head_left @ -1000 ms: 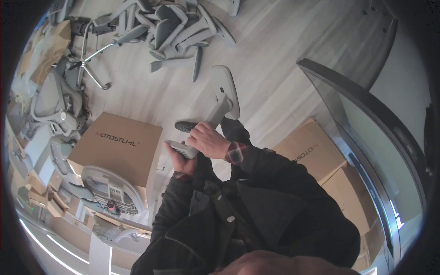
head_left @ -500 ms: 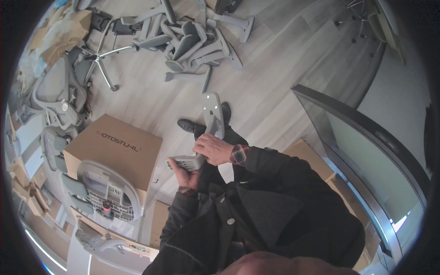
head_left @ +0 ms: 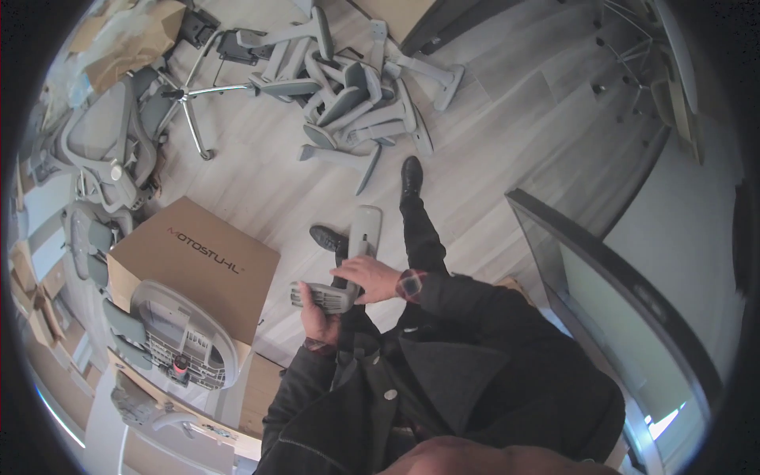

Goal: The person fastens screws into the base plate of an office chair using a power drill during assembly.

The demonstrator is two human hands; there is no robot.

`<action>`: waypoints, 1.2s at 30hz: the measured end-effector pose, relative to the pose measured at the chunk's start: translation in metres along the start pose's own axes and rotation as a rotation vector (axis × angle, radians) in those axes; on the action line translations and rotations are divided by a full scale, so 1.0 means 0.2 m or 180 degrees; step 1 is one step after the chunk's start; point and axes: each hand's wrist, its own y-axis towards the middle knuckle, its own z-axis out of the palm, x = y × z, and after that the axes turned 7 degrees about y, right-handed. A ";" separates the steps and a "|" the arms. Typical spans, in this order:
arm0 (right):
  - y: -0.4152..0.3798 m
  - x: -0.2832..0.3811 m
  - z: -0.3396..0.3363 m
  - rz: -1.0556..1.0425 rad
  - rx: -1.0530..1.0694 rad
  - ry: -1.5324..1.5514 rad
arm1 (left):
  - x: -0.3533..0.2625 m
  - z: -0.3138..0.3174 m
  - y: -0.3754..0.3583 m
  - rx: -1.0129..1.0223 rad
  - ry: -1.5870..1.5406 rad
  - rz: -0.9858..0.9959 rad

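Note:
A grey chair armrest (head_left: 365, 227) is held before my body, its long flat arm pointing away from me and its slotted end to the left. My left hand (head_left: 318, 323) grips the slotted end, thumb up along its side. Across the joint of the armrest lies my right hand (head_left: 369, 277), fingers wrapped over the near part of the long arm. Some of its fingertips are hidden behind the piece.
Several grey armrests (head_left: 348, 99) are heaped on the floor ahead, near a chrome chair base (head_left: 186, 95). At left stand a cardboard box (head_left: 194, 245) and a grey chair back frame (head_left: 186, 332). A large dark-framed panel (head_left: 617, 229) stands at right.
My right foot has stepped forward and to the right. The armrest has tilted and dropped a little, and the right hand's fingers have shifted along it. The view has turned slightly.

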 end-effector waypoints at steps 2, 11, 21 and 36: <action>0.00 -0.13 -0.01 -0.0234 -0.0172 0.0020 | 0.03 0.19 0.01 -0.0313 0.0341 -0.0048; -0.45 -0.51 -0.46 -0.0523 -0.1482 0.0305 | 0.23 1.09 -0.02 0.0235 0.1389 -0.0161; -0.71 -0.88 -0.43 0.0292 -0.2767 -0.0057 | 0.38 1.26 0.49 0.1561 0.1360 -0.0416; -0.79 -1.13 -0.03 0.1039 -0.3893 0.2996 | 0.33 1.36 1.25 0.0984 0.3151 0.0088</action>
